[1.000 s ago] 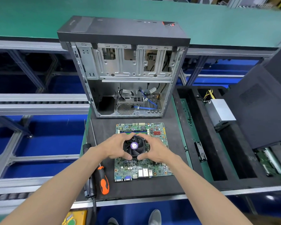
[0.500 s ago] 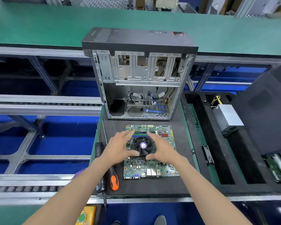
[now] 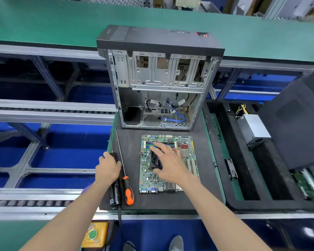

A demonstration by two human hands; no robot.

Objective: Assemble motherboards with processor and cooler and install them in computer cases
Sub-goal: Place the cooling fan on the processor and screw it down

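Head view: motherboard flat before the open case

Motherboard (image 3: 168, 163) lies flat on the black mat (image 3: 130, 142), long axis running toward the computer case (image 3: 159, 78), port edge nearest the person. Right hand (image 3: 170, 163) spreads, fingers relaxed, over the cooler (image 3: 155, 160) (mostly hidden). Left hand (image 3: 108, 167) grips the black electric screwdriver (image 3: 115, 189); an orange-handled screwdriver (image 3: 128, 190) lies just beside it on the desk.
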